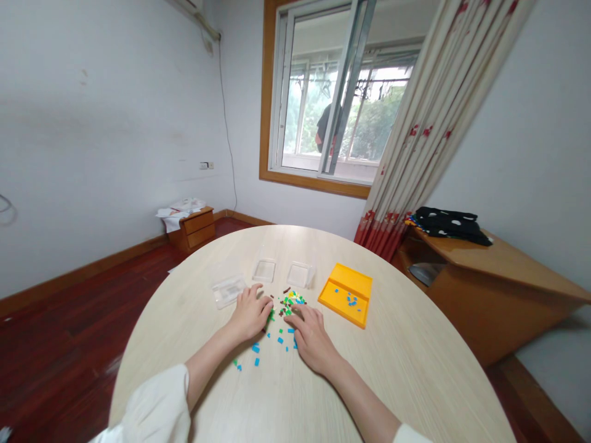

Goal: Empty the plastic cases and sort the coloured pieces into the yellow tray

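Both my hands rest on a round pale wooden table [415, 369]. My left hand [250, 312] lies palm down, its fingers curled at the left edge of a small pile of tiny coloured pieces [290, 301]. My right hand [312, 335] lies flat beside it, fingertips touching the pile from the near side. Loose blue pieces [255, 348] are scattered between my wrists. An orange tray [346, 294] holding a few blue pieces sits right of the pile. Whether either hand pinches a piece is hidden.
Three clear plastic containers stand behind the pile: one [228, 290] at left, one [265, 271] in the middle, one [300, 274] at right. A wooden desk [498, 271] with dark cloth stands at right, a small cabinet [194, 226] by the far wall.
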